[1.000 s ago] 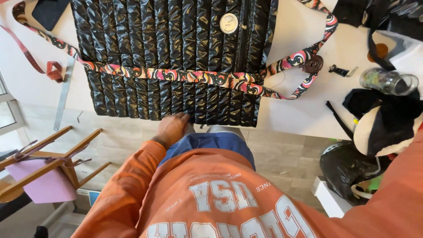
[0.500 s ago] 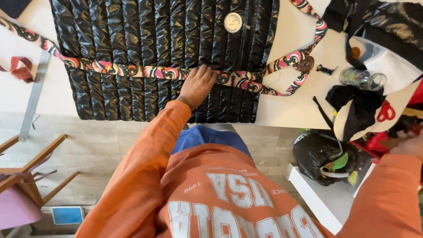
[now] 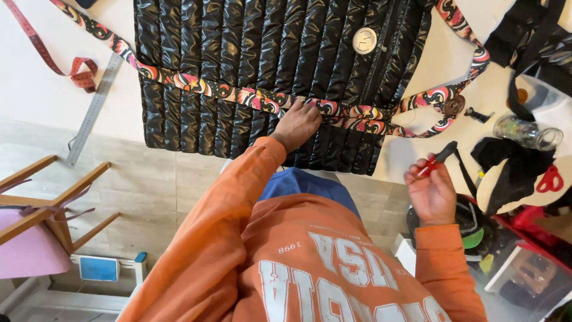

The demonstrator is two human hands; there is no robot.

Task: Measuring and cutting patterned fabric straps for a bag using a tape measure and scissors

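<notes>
1. Two hands are at work over a white tabletop [image 3: 36,89], both in orange sleeves.
2. Left hand [image 3: 297,124] lies palm down on a black quilted puffer garment [image 3: 250,53], its fingers spread flat and pressing on a patterned pink, orange and black strap [image 3: 238,95]; its grip is released, clasping nothing.
3. That strap runs across the garment from the upper left, passes under the left hand, and loops round to a round brown fitting [image 3: 453,105] at the right.
4. Right hand [image 3: 432,194] is held off the tabletop's near edge, its grip clenched on a small red-handled tool with a black tip [image 3: 438,158], which points up and to the right.
5. The garment lies spread flat on the tabletop, its lower hem near the front edge, with a round pale badge [image 3: 364,40] on its upper right part.
6. A red measuring tape [image 3: 71,65] and a metal ruler [image 3: 92,113] lie to the left of the garment; the ruler overhangs the tabletop edge.
7. A clear jar [image 3: 527,132] lies on its side at the right, with red-handled scissors [image 3: 548,179] nearby.
8. A wooden chair with a pink seat [image 3: 30,238] stands on the floor at lower left.
</notes>
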